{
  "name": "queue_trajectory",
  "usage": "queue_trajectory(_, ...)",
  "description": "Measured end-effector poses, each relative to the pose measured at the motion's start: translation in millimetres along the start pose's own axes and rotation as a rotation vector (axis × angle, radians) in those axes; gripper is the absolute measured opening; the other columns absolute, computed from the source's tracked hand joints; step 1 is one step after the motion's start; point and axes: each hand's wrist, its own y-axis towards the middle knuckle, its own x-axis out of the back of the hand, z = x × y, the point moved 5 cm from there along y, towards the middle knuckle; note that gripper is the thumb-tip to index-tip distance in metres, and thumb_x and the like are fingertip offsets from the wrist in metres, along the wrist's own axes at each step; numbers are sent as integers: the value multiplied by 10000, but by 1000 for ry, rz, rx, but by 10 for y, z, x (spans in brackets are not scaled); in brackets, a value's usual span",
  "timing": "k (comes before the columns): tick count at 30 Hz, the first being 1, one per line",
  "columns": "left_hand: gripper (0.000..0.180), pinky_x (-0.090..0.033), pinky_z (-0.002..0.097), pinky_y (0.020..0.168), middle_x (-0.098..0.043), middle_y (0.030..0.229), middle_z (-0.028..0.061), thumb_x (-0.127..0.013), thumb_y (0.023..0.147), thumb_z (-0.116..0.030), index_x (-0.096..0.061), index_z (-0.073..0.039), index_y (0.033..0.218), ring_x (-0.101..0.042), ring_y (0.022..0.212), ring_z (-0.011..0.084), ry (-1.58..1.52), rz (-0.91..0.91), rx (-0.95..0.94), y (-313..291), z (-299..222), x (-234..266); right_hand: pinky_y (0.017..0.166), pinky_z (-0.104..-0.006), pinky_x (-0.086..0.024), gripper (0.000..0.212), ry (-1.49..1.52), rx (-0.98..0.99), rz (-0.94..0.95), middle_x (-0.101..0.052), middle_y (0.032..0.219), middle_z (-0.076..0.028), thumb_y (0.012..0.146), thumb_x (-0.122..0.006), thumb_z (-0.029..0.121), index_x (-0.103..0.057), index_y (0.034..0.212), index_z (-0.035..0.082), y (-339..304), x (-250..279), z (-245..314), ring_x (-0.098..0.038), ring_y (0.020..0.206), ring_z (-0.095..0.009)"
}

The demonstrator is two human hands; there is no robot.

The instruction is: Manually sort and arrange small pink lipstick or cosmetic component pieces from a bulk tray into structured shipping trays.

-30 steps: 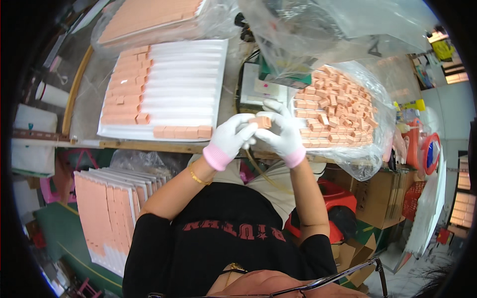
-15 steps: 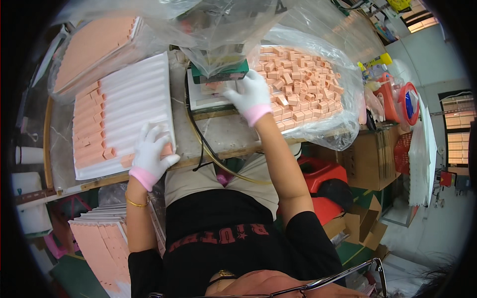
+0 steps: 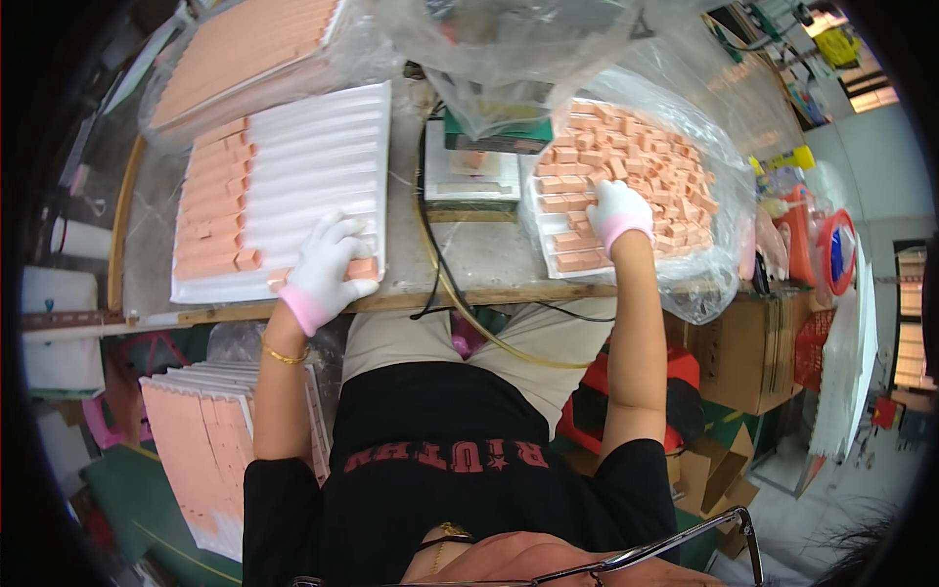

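My left hand, in a white glove with a pink cuff, bends over the near edge of a white ridged tray. A small salmon-pink block sits between its thumb and fingers; another pink block shows on its other side. Rows of pink blocks fill the tray's left part. My right hand, gloved alike, rests with fingers drawn together on the loose pink blocks at the right. Its fingertips hide whatever is between them.
Between tray and pile stands a green-topped device above a white plate. Cables run over the table's near edge. Clear plastic surrounds the pile. Stacked pink-filled trays stand back left; more trays stand below the table.
My right hand has moved right, from beside the green-topped device onto the loose blocks. My left hand stays at the tray's near edge. The whole view has shifted somewhat.
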Motion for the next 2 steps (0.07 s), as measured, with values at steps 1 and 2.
queue_trajectory(1,356,-376,460,1001,-564,1179,127,-788,601,-153,-591,-57,881,-425,1211,395,-6,-39,-8,-3,-9,16,833,-404,-509,244,12,-3,17,-622,1061,-160,820,-596,232,-632,1003,73,19,8,-7,-629,985,-304)
queue_trajectory(2,368,-373,449,1010,-564,1185,129,-801,586,-149,-552,-53,840,-423,1210,396,-22,-26,0,-8,11,26,833,-404,-509,244,15,17,16,-622,1061,-160,820,-596,232,-632,1003,73,48,-2,72,-629,985,-304)
